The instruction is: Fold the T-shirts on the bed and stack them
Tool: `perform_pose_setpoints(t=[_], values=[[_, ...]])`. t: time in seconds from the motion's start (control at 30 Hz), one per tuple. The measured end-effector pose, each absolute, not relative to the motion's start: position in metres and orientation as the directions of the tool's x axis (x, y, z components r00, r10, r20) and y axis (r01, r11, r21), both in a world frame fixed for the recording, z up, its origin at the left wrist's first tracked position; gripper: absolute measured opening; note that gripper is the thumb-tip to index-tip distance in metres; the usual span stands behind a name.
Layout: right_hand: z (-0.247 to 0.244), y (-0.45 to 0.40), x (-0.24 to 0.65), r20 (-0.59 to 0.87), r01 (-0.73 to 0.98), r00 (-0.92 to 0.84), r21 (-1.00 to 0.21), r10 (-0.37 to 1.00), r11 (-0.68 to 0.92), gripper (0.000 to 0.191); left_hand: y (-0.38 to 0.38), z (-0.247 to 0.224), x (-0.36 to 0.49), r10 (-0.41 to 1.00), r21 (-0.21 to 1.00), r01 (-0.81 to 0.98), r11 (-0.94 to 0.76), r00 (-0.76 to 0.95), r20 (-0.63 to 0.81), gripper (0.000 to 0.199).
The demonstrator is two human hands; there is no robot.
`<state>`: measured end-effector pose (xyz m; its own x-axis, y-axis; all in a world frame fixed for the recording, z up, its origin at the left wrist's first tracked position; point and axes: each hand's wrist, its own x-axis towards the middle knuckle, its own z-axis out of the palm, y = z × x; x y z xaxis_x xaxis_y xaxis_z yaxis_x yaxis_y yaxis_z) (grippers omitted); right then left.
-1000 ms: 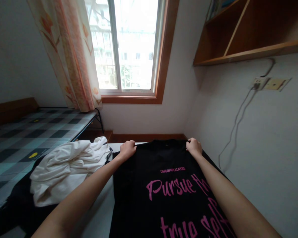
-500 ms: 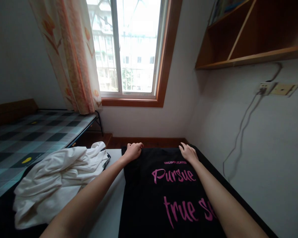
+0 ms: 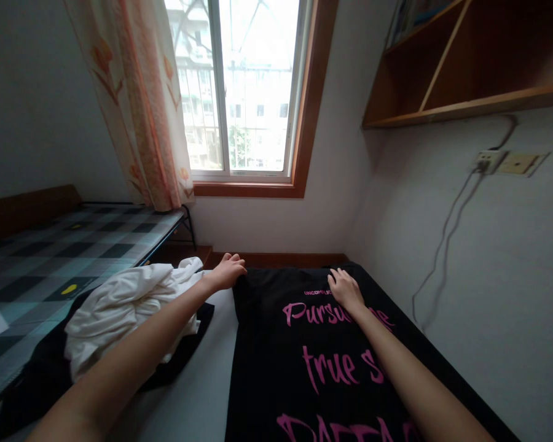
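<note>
Black shirt (image 3: 276, 362) runs off bottom edge; right hand (image 3: 345, 288) and right forearm (image 3: 410, 368) hide some pink lettering (image 3: 336, 368). Left forearm (image 3: 124, 362) covers part of white cloth (image 3: 120, 301). Left hand (image 3: 230, 271): grip unclear, hard to judge. Bed (image 3: 74, 245), curtain (image 3: 133, 110), shelf (image 3: 465, 111) cropped.

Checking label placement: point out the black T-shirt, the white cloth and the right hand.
Black T-shirt (image 3: 321, 337), head view: bare fabric at mid-front.
White cloth (image 3: 125, 299), head view: middle of its crumpled folds.
Right hand (image 3: 346, 288), head view: back of the hand.

Right hand (image 3: 346, 291) on black shirt (image 3: 286, 347); left hand (image 3: 228, 272) at its upper corner.
</note>
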<state>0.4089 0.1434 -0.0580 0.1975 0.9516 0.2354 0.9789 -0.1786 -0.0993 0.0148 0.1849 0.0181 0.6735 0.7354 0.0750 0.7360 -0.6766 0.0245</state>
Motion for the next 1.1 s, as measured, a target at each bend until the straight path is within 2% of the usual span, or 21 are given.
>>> perform_pose_setpoints(t=[0.1,0.2,0.33,0.4,0.6,0.73,0.9,1.1], values=[[-0.056,0.129,0.402,0.241,0.98,0.189,-0.105,0.952,-0.168,0.051,0.181,0.027,-0.013,0.773,-0.023,0.774,-0.633,0.633,0.048,0.031],[-0.054,0.116,0.395,0.24,0.976,0.209,-0.108,0.948,-0.187,0.051,0.173,0.038,-0.046,0.87,-0.059,0.87,-0.49,0.492,0.037,0.025],[-0.053,0.099,0.384,0.23,0.976,0.217,-0.087,0.949,-0.202,0.05,0.15,0.041,-0.068,0.916,-0.1,0.923,-0.372,0.383,0.119,0.025],[-0.052,0.091,0.378,0.226,0.978,0.205,-0.072,0.952,-0.194,0.05,0.135,0.036,-0.065,0.911,-0.088,0.922,-0.376,0.385,0.145,0.029],[-0.051,0.07,0.364,0.199,0.983,0.179,-0.079,0.963,-0.167,0.054,0.099,0.013,-0.044,0.904,0.086,0.914,-0.396,0.371,0.215,0.048],[-0.049,0.06,0.358,0.176,0.977,0.201,-0.104,0.964,-0.184,0.054,0.085,-0.005,-0.048,0.933,0.049,0.956,-0.289,0.269,0.241,0.059],[-0.05,0.056,0.353,0.173,0.975,0.212,-0.108,0.962,-0.195,0.054,0.064,-0.025,-0.046,0.927,-0.043,0.968,-0.247,0.249,0.282,0.049],[-0.052,0.052,0.351,0.196,0.975,0.217,-0.096,0.956,-0.202,0.054,0.052,-0.022,-0.04,0.933,0.008,0.977,-0.211,0.199,0.3,0.045]])
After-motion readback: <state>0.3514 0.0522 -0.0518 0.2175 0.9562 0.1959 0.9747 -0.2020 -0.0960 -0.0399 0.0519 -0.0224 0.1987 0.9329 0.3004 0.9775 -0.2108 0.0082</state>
